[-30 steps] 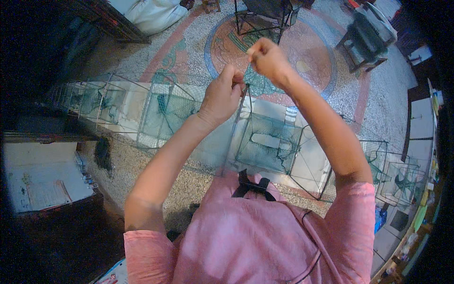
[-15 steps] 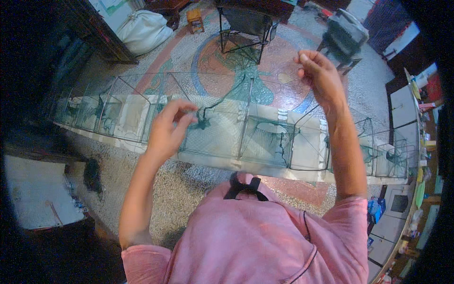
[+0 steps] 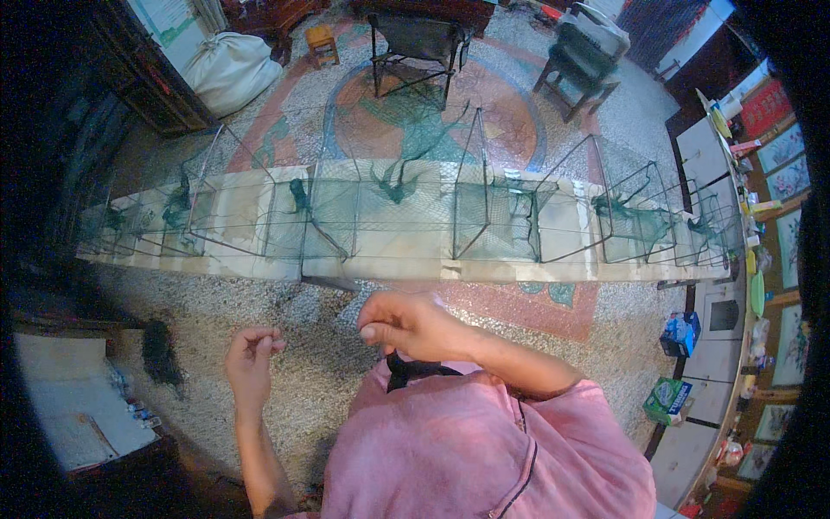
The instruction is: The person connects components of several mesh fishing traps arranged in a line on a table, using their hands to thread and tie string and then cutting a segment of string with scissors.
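A long green mesh net trap (image 3: 406,227) with dark rectangular wire frames stretches across a narrow, pale-covered table (image 3: 406,265). Darker bunches of mesh, such as one near the middle (image 3: 395,183), hang inside its sections. My left hand (image 3: 249,362) is raised in front of the table, its thumb and fingertips pinched together. To its right, before my chest, my right hand (image 3: 413,325) has curled fingers with the thumb pressed against them. Whether either hand holds a thin thread or nothing, I cannot make out. Both hands are apart from the net.
Beyond the table stand a dark folding chair (image 3: 419,43), a small wooden stool (image 3: 322,45), another chair (image 3: 584,65) and a stuffed white sack (image 3: 233,73). Pale cabinets (image 3: 705,346) line the right, with blue and green packages (image 3: 667,400) beside them. A light-topped surface (image 3: 65,398) is at left.
Both hands have come back from over the net toward my body. My right hand has swung down and left from its raised place; my left hand has dropped lower and slightly left.
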`<control>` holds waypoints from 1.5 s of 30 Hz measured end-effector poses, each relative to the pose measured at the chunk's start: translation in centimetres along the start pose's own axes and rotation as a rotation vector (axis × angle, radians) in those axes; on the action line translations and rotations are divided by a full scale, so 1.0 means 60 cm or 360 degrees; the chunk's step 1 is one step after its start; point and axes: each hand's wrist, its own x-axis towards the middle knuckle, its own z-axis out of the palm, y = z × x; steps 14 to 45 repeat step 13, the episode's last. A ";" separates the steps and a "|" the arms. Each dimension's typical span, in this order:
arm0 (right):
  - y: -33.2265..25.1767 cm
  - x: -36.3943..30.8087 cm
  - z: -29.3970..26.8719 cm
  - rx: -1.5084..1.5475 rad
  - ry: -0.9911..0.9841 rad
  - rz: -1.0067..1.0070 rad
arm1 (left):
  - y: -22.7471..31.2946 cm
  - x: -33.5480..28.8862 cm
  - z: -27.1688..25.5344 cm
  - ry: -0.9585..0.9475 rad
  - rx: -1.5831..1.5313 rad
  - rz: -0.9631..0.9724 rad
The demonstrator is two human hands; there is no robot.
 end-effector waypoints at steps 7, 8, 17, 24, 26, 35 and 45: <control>0.038 0.065 0.061 -0.0395 -0.0110 -0.0105 | -0.092 0.004 -0.035 0.0021 -0.0121 -0.0214; 0.045 0.076 0.061 -0.0499 -0.0106 -0.0182 | -0.101 0.011 -0.033 0.0001 -0.0103 -0.0243; 0.050 0.125 0.051 -0.0627 -0.0081 -0.0292 | -0.125 0.068 -0.023 -0.0163 -0.0037 -0.0353; 0.050 0.125 0.051 -0.0627 -0.0081 -0.0292 | -0.125 0.068 -0.023 -0.0163 -0.0037 -0.0353; 0.050 0.125 0.051 -0.0627 -0.0081 -0.0292 | -0.125 0.068 -0.023 -0.0163 -0.0037 -0.0353; 0.050 0.125 0.051 -0.0627 -0.0081 -0.0292 | -0.125 0.068 -0.023 -0.0163 -0.0037 -0.0353; 0.050 0.125 0.051 -0.0627 -0.0081 -0.0292 | -0.125 0.068 -0.023 -0.0163 -0.0037 -0.0353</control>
